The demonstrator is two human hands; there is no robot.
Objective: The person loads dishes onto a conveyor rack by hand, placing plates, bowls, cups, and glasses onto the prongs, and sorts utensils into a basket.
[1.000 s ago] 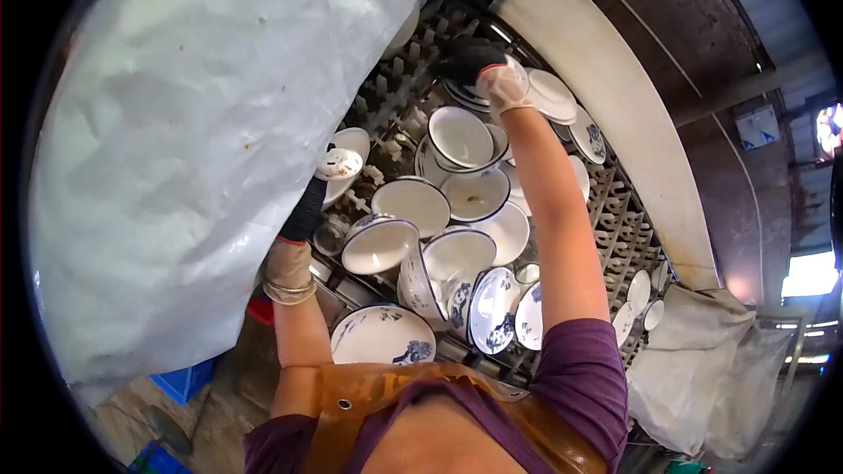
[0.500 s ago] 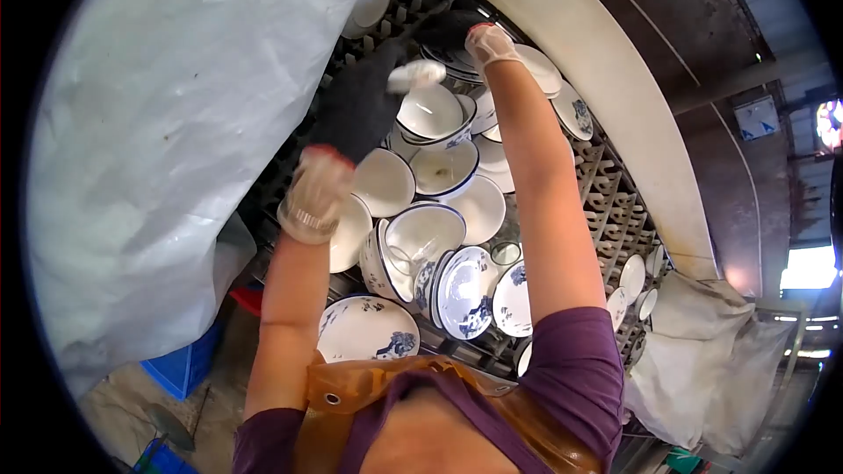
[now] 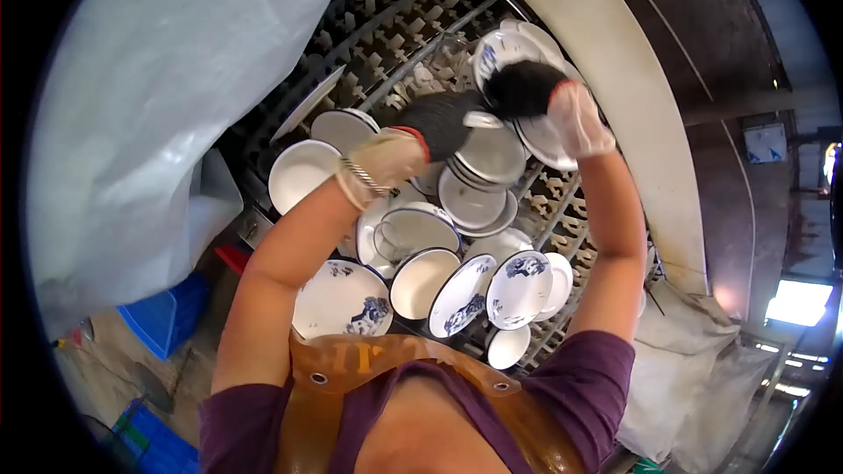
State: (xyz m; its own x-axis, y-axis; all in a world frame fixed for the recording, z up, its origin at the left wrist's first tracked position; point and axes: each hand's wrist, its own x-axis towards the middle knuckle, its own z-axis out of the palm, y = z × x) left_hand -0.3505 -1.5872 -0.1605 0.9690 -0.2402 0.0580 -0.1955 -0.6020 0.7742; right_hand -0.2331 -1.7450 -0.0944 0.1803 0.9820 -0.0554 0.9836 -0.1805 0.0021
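My left hand [image 3: 437,127], in a black glove over a clear one, reaches over the middle of the crockery. A small white piece of crockery [image 3: 483,120], blurred, shows at its fingertips, just above a stack of white bowls [image 3: 492,158]. My right hand [image 3: 527,89], gloved alike, is close to it on the right, fingers bent and dark against the plates. It touches or nearly touches a blue-patterned plate [image 3: 493,51]; its grip is hidden. A round white plate [image 3: 546,145] lies beneath its wrist.
Under the dishes runs a pegged conveyor [image 3: 421,13]. Blue-patterned plates [image 3: 342,303] and bowls [image 3: 425,285] stand near my apron. White sheeting [image 3: 176,123] hangs at left, and a pale curved panel [image 3: 615,61] borders the right. A blue crate [image 3: 165,316] is on the floor.
Both hands have come back toward my body and closer together, the left moving right. The view and the dishes have shifted, and more bare pegs show at the far end.
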